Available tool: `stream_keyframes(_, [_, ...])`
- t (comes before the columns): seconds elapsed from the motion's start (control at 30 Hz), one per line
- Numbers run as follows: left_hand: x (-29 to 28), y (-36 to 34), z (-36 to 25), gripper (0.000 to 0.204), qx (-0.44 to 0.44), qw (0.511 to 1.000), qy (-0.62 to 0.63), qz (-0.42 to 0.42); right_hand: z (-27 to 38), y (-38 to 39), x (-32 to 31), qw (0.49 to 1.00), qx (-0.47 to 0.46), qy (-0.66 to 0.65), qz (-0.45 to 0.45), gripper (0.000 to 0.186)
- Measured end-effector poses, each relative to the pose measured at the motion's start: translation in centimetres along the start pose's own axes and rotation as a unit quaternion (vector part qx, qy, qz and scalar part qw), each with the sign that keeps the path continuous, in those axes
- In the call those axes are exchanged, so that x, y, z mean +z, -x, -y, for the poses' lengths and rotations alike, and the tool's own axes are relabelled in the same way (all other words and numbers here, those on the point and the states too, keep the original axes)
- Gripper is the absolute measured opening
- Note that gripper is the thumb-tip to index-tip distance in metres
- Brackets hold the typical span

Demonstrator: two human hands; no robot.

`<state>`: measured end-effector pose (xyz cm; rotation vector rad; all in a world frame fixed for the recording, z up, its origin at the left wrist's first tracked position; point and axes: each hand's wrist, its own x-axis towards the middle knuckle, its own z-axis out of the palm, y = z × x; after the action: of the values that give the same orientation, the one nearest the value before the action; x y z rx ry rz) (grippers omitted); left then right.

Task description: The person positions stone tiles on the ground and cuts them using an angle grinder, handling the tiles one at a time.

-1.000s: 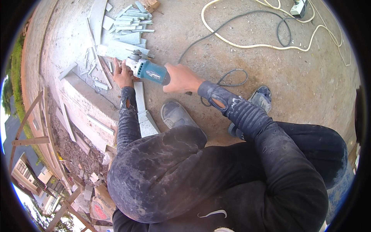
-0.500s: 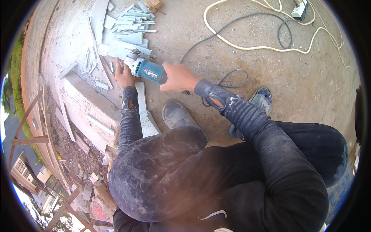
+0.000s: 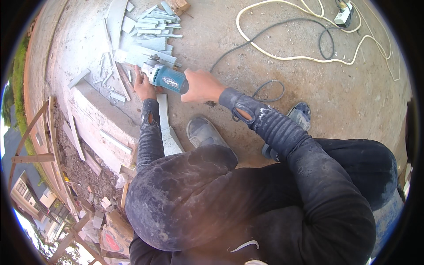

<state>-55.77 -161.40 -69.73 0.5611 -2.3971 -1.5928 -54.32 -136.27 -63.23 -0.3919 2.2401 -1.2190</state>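
My right hand [image 3: 202, 86] is wrapped round the rear end of a teal angle grinder [image 3: 171, 80]. Its silver head and disc sit over a pale grey-green tile piece [image 3: 138, 54] at the near end of a heap of cut tile strips [image 3: 155, 27]. My left hand [image 3: 145, 88] is beside the grinder's head, with its fingers closed at the near edge of that tile. The grinder partly hides the grip. Just behind my left wrist lies a long tile strip [image 3: 162, 110].
A concrete ledge [image 3: 99, 112] with tile offcuts runs along the left. The grinder's dark cord [image 3: 274, 27] loops across the ground to a white power socket [image 3: 343, 17], near a cream cable [image 3: 287, 57]. My sandalled foot [image 3: 204, 131] is close by.
The view has shifted slightly, so the heap and cables appear a little lower and further right. Both hands keep their grips, and the grinder stays almost in place over the tile.
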Motion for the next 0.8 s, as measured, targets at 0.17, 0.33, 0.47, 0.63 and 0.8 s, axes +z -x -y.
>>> stream_keyframes(0.17, [0.0, 0.0, 0.1, 0.057, 0.001, 1.000, 0.027, 0.009, 0.4, -0.6, -0.1, 1.000, 0.002, 0.000, 0.002, 0.054])
stream_keyframes(0.33, [-0.6, -0.6, 1.3, 0.060, 0.030, 1.000, 0.003, 0.009, 1.4, -1.1, -0.5, 1.000, 0.011, 0.012, 0.023, 0.055])
stream_keyframes(0.47, [0.3, 0.2, -0.4, 0.056, 0.006, 1.000, 0.017, -0.001, 1.5, -1.4, -0.5, 0.999, 0.020, 0.019, 0.026, 0.056])
stream_keyframes(0.63, [0.2, 0.4, -1.4, 0.037, -0.015, 1.000, -0.007, -0.011, 1.8, -2.0, -0.3, 1.000, 0.005, 0.024, 0.011, 0.056])
stream_keyframes(0.8, [0.2, 0.4, -1.4, 0.031, -0.022, 0.999, -0.002, -0.027, 2.3, -2.4, -0.3, 1.000, 0.006, 0.019, 0.016, 0.055])
